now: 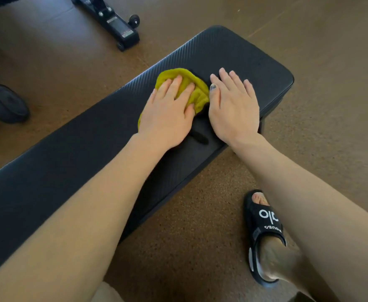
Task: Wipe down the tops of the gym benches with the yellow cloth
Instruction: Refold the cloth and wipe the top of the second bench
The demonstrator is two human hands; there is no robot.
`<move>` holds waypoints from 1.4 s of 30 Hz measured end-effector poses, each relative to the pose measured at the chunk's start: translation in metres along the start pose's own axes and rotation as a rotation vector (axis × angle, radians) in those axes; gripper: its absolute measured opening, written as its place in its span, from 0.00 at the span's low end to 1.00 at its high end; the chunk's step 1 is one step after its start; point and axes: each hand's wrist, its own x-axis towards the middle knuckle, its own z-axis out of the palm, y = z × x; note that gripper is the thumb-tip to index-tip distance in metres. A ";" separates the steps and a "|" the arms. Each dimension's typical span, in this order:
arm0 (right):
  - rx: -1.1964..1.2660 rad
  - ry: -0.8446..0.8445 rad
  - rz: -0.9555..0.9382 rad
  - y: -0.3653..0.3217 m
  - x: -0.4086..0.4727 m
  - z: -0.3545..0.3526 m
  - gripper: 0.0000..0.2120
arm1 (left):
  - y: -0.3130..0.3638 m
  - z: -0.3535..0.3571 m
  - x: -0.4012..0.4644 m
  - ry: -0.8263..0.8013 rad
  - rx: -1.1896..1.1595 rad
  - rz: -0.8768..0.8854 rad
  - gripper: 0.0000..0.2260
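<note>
One yellow cloth (190,89) lies bunched near the right end of one gym bench (74,153), pressed under the flat left hand (167,114); the right hand (233,105) rests flat, empty, beside it.

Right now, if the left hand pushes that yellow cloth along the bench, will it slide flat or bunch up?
Probably bunches: the yellow cloth already lies crumpled under the left hand, so it looks soft and floppy. The ribbed bench top may drag at it. It seems light, so a flat palm should keep it moving.
</note>
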 end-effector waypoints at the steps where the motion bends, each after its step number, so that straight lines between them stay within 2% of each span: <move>1: 0.008 -0.002 0.002 0.000 0.000 0.000 0.26 | 0.005 -0.002 0.014 -0.028 0.002 -0.028 0.26; 4: 0.019 -0.023 -0.001 0.003 0.001 -0.003 0.26 | 0.019 -0.003 -0.002 -0.031 -0.022 -0.024 0.25; 9: 0.037 -0.072 -0.032 0.007 0.006 -0.007 0.25 | 0.038 0.000 -0.103 -0.054 -0.016 0.088 0.26; 14: 0.085 0.046 0.022 0.004 0.006 -0.002 0.24 | 0.027 0.005 -0.053 0.029 0.041 0.196 0.24; 18: 0.126 -0.014 0.015 0.005 0.010 -0.010 0.23 | 0.026 0.006 -0.003 0.037 0.013 0.145 0.26; 21: 0.073 -0.077 -0.026 0.018 0.016 -0.012 0.24 | 0.034 0.007 -0.036 0.032 -0.001 0.119 0.26; 24: -0.070 -0.071 0.001 0.040 0.023 -0.012 0.25 | 0.042 0.007 -0.100 -0.012 0.011 0.105 0.27; 26: -0.074 -0.043 0.022 0.043 0.027 -0.010 0.24 | 0.043 0.010 -0.117 -0.002 0.044 0.109 0.28; 30: -0.055 -0.023 0.027 0.041 0.028 -0.010 0.24 | 0.051 0.015 -0.093 0.041 0.085 0.103 0.29; 36: -0.001 -0.166 -0.065 0.054 0.038 -0.023 0.23 | 0.080 0.016 -0.044 0.073 0.127 0.123 0.30; 39: -0.014 -0.173 -0.063 0.078 0.045 -0.032 0.24 | 0.078 0.019 -0.074 0.099 0.134 0.149 0.30; 42: -0.026 -0.151 0.071 0.095 0.041 -0.030 0.25 | 0.059 0.019 -0.115 0.070 0.161 0.196 0.34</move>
